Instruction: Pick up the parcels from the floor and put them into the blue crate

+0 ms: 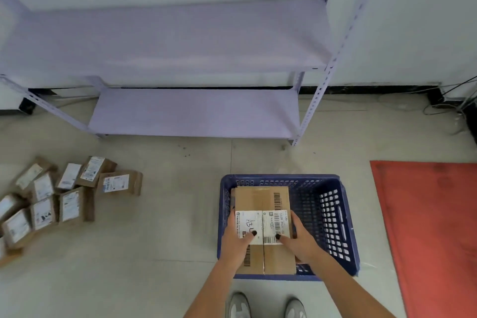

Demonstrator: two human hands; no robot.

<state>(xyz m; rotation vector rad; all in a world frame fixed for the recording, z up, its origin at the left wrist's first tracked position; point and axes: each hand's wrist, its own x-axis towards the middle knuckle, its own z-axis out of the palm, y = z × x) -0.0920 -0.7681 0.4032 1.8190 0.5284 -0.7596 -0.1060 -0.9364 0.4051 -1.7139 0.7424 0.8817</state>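
Observation:
A brown cardboard parcel (263,204) with white labels is over the left half of the blue crate (330,217), which stands on the floor in front of me. My left hand (236,239) grips its left side with the thumb on the top label. On the parcel's right side my right hand (299,239) holds it, thumb also on top. Whether the parcel rests on the crate's bottom I cannot tell. Several smaller brown parcels (69,193) with white labels lie in a heap on the floor at the left.
A pale purple metal shelf rack (196,111) stands against the wall behind the crate. A red mat (433,227) lies on the floor to the right. Cables (454,103) trail along the wall at far right. My two shoes (265,306) show at the bottom edge.

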